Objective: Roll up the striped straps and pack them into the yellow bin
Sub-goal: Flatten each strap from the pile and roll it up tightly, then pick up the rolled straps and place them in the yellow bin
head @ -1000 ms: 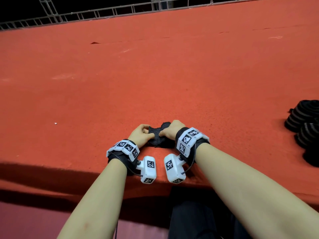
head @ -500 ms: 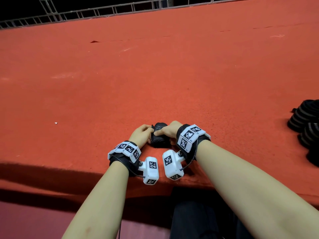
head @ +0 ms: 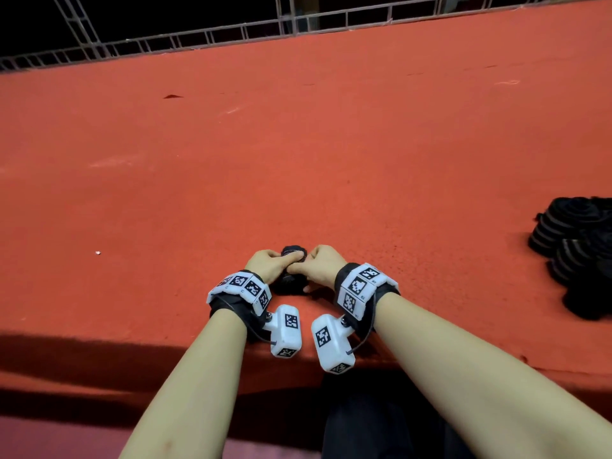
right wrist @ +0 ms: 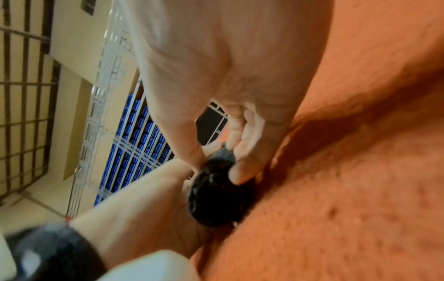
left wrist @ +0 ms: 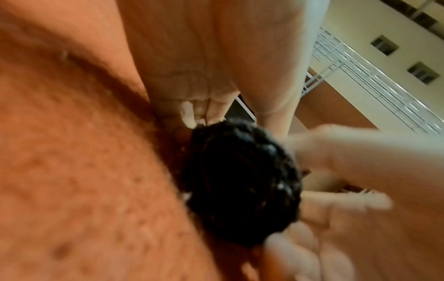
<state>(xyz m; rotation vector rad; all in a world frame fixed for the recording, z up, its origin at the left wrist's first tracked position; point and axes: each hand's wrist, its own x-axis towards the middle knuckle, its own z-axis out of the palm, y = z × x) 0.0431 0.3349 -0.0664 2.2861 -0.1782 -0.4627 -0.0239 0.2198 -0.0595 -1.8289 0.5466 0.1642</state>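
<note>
Both hands point(head: 293, 266) grip tightly rolled dark strap point(head: 293, 251) on red felt surface point(head: 298, 144); rolling near done. Pile of striped straps point(head: 576, 240) waits right of roll; yellow bin unseen.

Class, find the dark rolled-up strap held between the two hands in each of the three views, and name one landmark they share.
Head view: the dark rolled-up strap sits low and centre, pinched between the left hand and right hand.
Left wrist view: a black coil fills the centre.
Right wrist view: the coil lies just below centre.
Shared landmark: the red felt tabletop under it.
</note>
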